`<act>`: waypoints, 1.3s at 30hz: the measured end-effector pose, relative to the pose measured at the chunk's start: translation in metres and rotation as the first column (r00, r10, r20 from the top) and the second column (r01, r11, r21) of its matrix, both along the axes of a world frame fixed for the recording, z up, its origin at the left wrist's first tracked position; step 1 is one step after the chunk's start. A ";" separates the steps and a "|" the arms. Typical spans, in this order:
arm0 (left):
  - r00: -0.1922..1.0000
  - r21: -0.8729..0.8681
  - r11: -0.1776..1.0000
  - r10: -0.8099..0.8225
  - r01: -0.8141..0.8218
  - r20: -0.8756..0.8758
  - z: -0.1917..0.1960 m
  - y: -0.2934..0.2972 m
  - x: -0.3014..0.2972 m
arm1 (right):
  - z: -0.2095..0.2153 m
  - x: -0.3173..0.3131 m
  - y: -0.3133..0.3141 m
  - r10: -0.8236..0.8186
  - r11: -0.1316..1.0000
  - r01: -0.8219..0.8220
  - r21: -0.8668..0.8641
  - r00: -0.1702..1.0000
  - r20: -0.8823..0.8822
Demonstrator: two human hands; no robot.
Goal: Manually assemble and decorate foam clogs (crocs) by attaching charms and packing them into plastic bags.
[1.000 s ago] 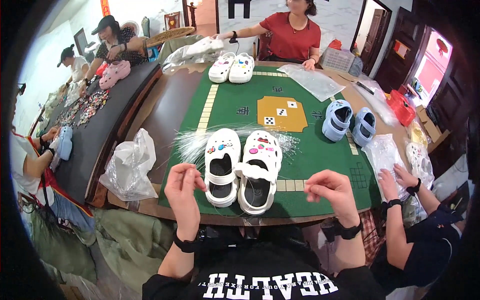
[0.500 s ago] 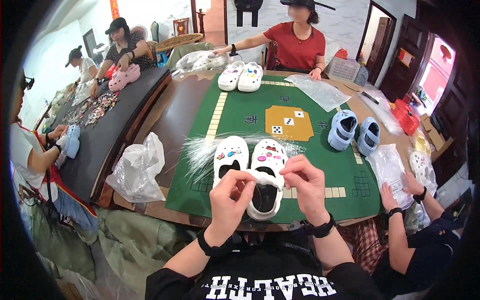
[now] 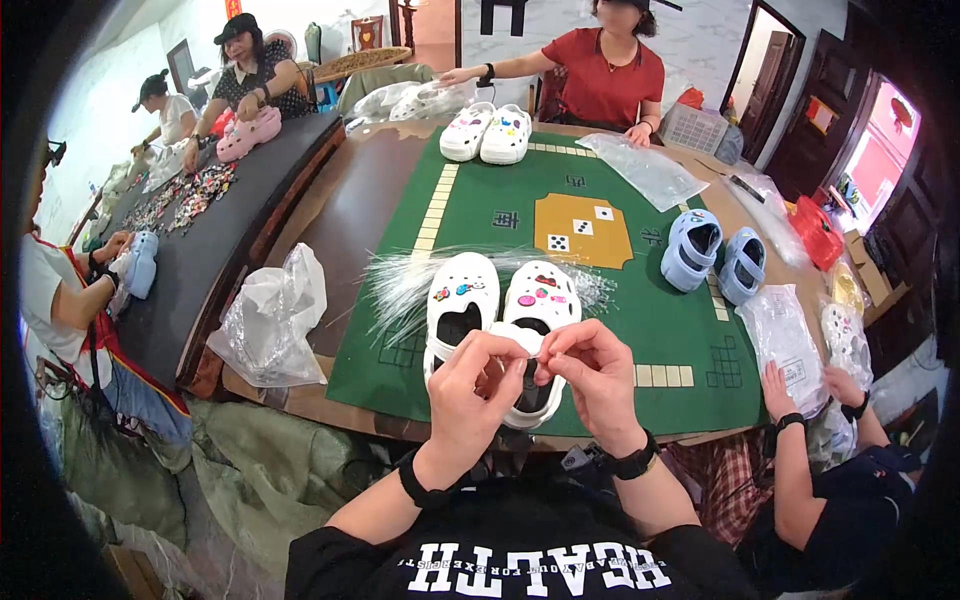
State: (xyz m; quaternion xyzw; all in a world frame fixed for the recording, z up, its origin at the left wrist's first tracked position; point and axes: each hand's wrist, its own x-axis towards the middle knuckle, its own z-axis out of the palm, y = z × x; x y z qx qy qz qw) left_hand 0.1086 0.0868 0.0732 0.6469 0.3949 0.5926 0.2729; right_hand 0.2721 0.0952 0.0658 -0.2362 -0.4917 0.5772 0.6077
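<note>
Left hand and right hand together above a white foam right clog

Both hands are nearly closed, the fingers curled and the fingertips close together, over the clog's strap area; I cannot tell if they hold something thin. This clog lies beside the matching white left clog, on the green mat of the tabletop. Both toes point away from the person, with long axes almost parallel.
</note>
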 end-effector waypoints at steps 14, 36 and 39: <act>0.998 0.025 1.000 -0.007 0.009 -0.057 0.004 -0.003 0.001 | 0.002 -0.005 -0.010 -0.235 0.966 0.186 0.180 0.922 0.309; 0.973 0.192 0.975 0.145 -0.109 -0.181 0.001 -0.001 0.003 | -0.001 -0.004 -0.011 -0.205 0.977 0.173 0.124 0.924 0.322; 0.968 0.215 0.970 0.158 -0.115 -0.195 0.001 0.000 0.004 | -0.001 -0.003 -0.011 -0.173 0.984 0.153 0.090 0.942 0.287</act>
